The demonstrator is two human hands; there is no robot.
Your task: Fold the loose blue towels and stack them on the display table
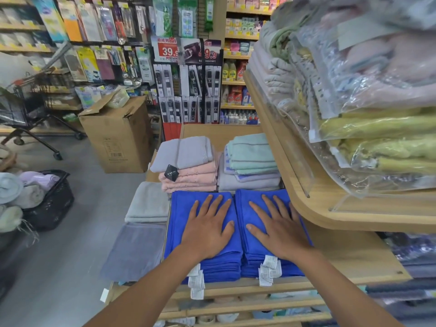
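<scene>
Head view: two bare forearms reached forward, and both hands lay flat on blue towels at the near edge of the wooden display table (354, 253). The left hand (207, 228) pressed palm-down on the left blue stack (182, 220), fingers straight and spread, gripping nothing. The right hand (277, 228) did the same on the right blue stack (249, 197). The two stacks sat side by side, touching or nearly so, each made of several folded towels; the exact number could not be counted. Two clusters of white tags hung off their front edges, one under the left stack (197, 282) and one under the right (269, 270).

Just left of the blue towels lay two grey towels, a darker one nearer (136, 251) and a lighter one behind it (148, 201). Behind the blue stacks stood two more piles: on the left, pink towels (188, 178) topped by one grey towel (181, 153) with one black tag (171, 172); on the right, mint-green towels (250, 152) on lavender ones (247, 182).

An upper shelf (306, 185) curved overhead at right, loaded with bagged bedding (377, 114). On the floor at left were one black basket (54, 201) of rolled towels, one cardboard box (118, 138) and one shopping cart (23, 107). Two red price signs (166, 50) hung farthest back.
</scene>
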